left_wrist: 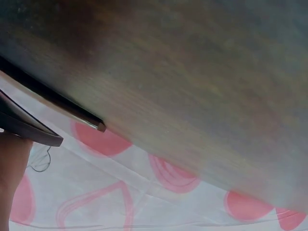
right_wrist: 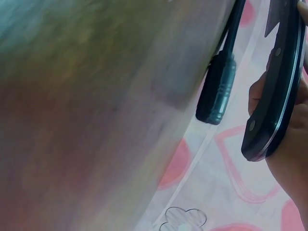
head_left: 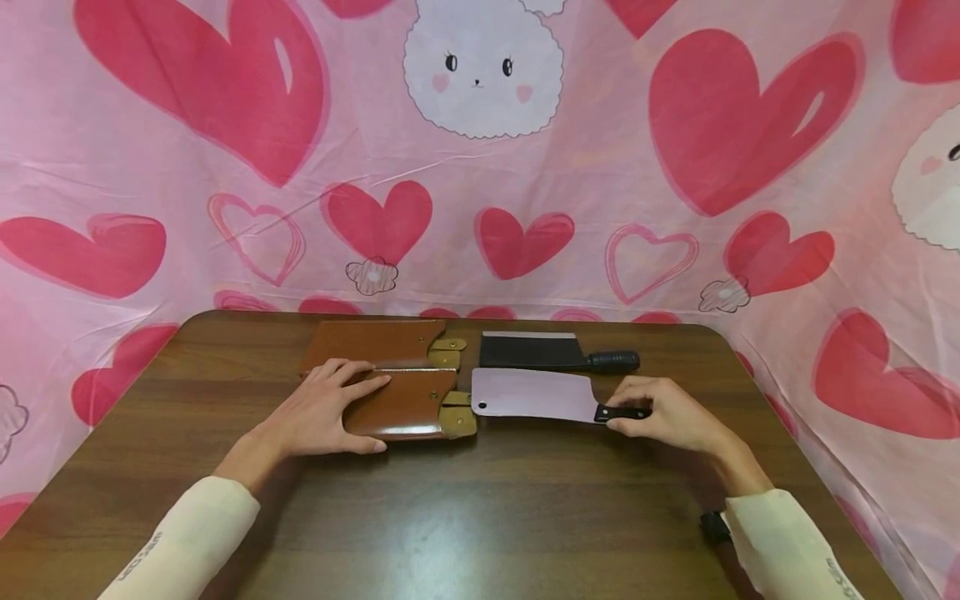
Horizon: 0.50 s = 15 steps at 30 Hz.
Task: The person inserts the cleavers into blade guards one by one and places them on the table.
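Cream sleeves point(head_left: 195, 529), 2, nearest camera, 1 per arm. Pale-bladed cleaver point(head_left: 532, 393) in right hand point(head_left: 667, 412): thumb and fingers pinch its black riveted handle point(head_left: 625, 413). Blade runs left from that grip, hole near its far end. That end reaches the tan tabs point(head_left: 457, 422) at the right end of the front brown sheath point(head_left: 405, 398); can't tell if touching. Left hand point(head_left: 318, 412) grips that sheath, thumb along near edge, fingers over top toward far edge. Just behind left grip: back brown sheath point(head_left: 375, 342), similar tabs at its right end. Behind right grip, a bit left: dark cleaver point(head_left: 528, 352), handle pointing right. Under everything, brown table point(head_left: 480, 508); beyond, heart-print cloth point(head_left: 465, 171).
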Tool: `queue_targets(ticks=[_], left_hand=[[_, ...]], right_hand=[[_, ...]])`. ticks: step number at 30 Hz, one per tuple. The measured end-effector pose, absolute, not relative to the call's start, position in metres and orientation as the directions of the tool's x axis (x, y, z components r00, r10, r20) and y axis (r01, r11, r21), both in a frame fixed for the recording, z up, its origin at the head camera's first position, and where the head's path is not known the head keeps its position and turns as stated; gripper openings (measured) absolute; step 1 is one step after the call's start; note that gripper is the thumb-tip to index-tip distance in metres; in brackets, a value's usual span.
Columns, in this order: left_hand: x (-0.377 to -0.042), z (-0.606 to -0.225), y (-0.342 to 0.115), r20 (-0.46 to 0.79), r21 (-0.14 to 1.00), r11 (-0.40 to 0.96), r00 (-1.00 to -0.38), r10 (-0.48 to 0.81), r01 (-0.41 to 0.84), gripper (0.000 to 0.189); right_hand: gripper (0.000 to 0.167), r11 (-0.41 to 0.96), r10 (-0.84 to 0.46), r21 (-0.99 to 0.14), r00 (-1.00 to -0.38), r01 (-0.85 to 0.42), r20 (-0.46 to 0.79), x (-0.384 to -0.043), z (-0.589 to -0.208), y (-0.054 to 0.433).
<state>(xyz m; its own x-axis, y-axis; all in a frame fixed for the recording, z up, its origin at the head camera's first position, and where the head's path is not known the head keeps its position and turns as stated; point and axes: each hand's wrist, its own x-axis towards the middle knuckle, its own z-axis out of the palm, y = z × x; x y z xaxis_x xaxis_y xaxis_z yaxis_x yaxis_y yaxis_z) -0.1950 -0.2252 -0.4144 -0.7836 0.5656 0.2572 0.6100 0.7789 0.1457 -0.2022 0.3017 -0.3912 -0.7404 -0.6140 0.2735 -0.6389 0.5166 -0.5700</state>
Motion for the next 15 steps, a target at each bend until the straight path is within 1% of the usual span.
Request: queue_targets(ticks=[15], left_hand=[[-0.194, -0.411, -0.224, 0.259, 0.184, 0.778, -0.793, 0.551, 0.601, 0.095]], right_hand=[[0.019, 0.518, -0.641, -0.533, -0.716, -0.669, 0.276, -0.204, -0.385, 0.290]])
